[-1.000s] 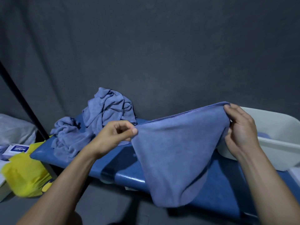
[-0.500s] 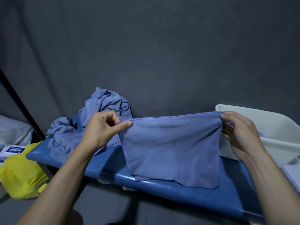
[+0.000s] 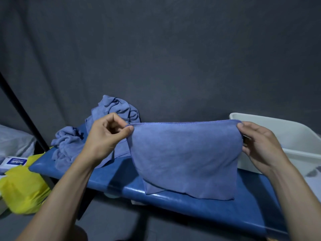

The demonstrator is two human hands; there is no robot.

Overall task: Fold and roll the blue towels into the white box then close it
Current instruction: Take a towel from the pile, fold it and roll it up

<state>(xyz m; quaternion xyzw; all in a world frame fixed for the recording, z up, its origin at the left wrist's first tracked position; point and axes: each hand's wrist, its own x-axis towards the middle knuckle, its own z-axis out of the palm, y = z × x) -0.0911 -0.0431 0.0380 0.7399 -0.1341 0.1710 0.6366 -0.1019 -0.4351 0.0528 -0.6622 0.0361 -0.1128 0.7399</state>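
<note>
Towel (image 3: 184, 159) hangs folded double above the blue bench (image 3: 199, 204), stretched level between two hands, its stitched top edge taut and its lower edge draped down onto the bench's front part. Left hand (image 3: 107, 136) pinches the towel's upper left corner between thumb and forefinger, the other fingers curled in toward the palm. Right hand (image 3: 258, 145) clamps the upper right corner, thumb on the near face and fingers behind the cloth; how many layers it holds there I cannot quite tell, since the fold hides them. At the lower left of the towel a second layer peeks out a little past the front one.

Behind the left hand, toward the bench's far left end, lies a pile (image 3: 107, 122) of crumpled blue towels, partly heaped against the dark grey curtain (image 3: 156, 58) that backs the bench. Some of that pile spreads flat on the bench under the left wrist.

At the bench's right end, just behind the right hand, stands the white box (image 3: 286, 136), lid off and its rim turned toward the camera; its inside is mostly hidden by the hand and towel.

Off the bench's left end, lower down, sit a yellow bag (image 3: 22, 192) and, beside it, a small white packet (image 3: 13, 162) with a blue label. A dark pole (image 3: 22, 110) slants up from near that same end.
</note>
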